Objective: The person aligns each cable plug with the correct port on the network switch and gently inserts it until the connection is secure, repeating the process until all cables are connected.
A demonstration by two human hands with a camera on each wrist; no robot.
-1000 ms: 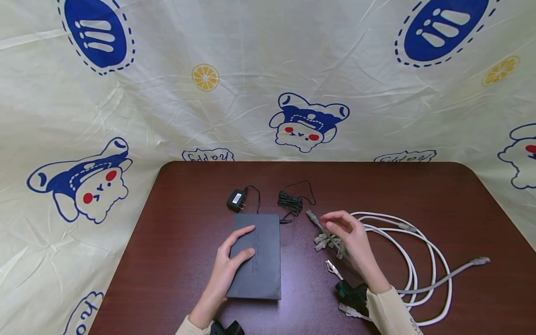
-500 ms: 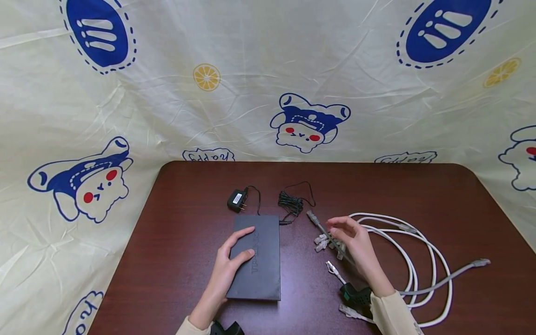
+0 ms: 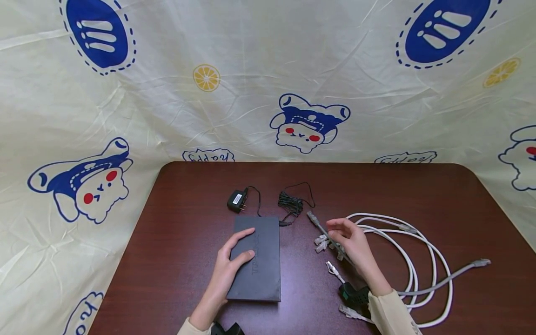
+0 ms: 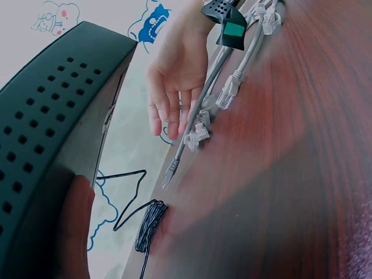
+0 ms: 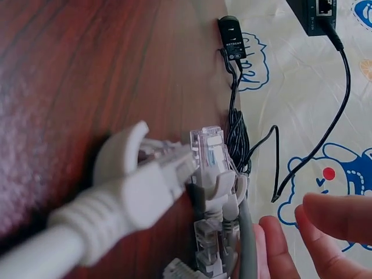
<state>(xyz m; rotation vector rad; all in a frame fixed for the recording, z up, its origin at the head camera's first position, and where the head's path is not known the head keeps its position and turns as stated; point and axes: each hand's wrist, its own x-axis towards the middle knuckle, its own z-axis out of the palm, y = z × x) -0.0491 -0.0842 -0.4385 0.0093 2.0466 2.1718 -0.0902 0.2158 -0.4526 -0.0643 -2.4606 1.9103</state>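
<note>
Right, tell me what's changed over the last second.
The right hand has drawn back slightly, toward the person and to their right. Nothing was visibly picked up or let go. The left hand still holds the dark box; the black adapter and coiled black cord stayed put.

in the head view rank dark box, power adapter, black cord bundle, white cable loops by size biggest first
1. White cable loops, by overall outline
2. Dark box
3. Power adapter and black cord bundle: too alike to rank
</note>
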